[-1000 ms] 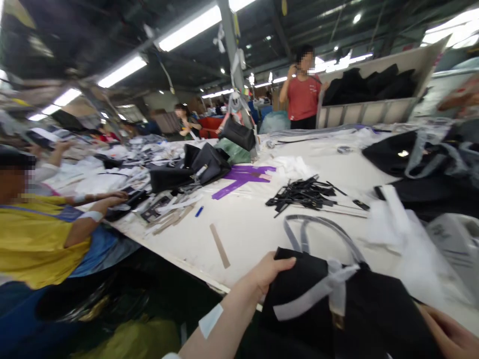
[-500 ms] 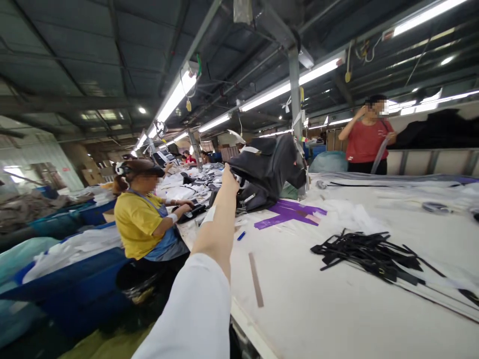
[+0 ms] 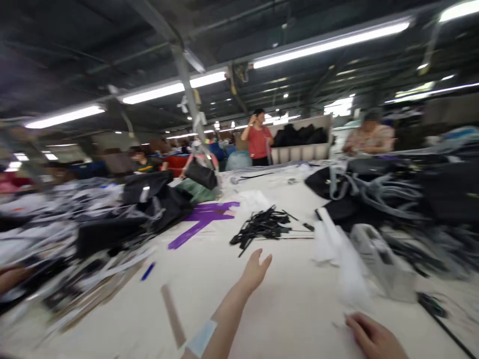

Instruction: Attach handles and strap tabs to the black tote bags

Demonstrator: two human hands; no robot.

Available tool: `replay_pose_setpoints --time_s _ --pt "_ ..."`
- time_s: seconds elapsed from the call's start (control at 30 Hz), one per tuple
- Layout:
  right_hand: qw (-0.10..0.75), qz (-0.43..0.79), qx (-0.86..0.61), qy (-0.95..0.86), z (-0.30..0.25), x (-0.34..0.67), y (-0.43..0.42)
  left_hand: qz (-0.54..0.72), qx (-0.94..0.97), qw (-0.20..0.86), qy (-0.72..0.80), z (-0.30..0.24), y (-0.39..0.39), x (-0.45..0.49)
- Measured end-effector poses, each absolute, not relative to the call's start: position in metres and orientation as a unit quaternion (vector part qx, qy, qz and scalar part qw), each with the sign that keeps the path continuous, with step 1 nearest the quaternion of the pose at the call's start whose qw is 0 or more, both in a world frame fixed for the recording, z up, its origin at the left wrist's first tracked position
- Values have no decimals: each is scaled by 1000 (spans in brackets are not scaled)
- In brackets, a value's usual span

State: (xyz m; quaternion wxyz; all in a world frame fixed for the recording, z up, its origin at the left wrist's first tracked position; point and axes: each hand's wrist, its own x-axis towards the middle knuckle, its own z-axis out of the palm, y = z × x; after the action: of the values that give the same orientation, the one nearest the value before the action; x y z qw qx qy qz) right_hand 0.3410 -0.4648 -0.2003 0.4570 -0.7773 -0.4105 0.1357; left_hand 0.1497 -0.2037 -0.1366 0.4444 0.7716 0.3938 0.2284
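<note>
My left hand [image 3: 256, 271] reaches out over the white table [image 3: 292, 299], thumb and fingers apart, with nothing in it. Just beyond its fingertips lies a loose pile of black straps [image 3: 264, 224]. A light blue patch [image 3: 202, 339] is on my left forearm. At the lower right, my right hand [image 3: 374, 336] is low over the table, its fingers curled together. Something tiny may be at its fingertips, but blur hides what it is. A black bag [image 3: 160, 194] rests farther off to the left, beside purple strips [image 3: 205, 214].
A blue marker [image 3: 148, 271] and a flat brownish strip [image 3: 172, 316] lie on the left. Black pieces with grey straps [image 3: 374, 189] are heaped on the right, behind a grey box-shaped thing [image 3: 381, 259]. A person in red [image 3: 258, 142] stands across the table.
The view has swung right. My left hand has let go of the black bag and come back open near the black straps. My right hand has come into view.
</note>
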Motion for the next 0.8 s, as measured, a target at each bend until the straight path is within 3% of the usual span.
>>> replay_pose_setpoints --time_s 0.13,0.3,0.57,0.8 --pt "441 127 -799 -387 -198 338 -471 95 877 267 388 -185 -230 198" --pt "441 121 -811 -364 -202 336 -460 101 940 92 313 -220 -238 205" --pt "562 218 -739 -302 -170 348 -475 135 943 80 292 -230 -216 190" --pt "567 19 -782 -258 -111 491 -515 168 944 65 278 -237 -212 188"
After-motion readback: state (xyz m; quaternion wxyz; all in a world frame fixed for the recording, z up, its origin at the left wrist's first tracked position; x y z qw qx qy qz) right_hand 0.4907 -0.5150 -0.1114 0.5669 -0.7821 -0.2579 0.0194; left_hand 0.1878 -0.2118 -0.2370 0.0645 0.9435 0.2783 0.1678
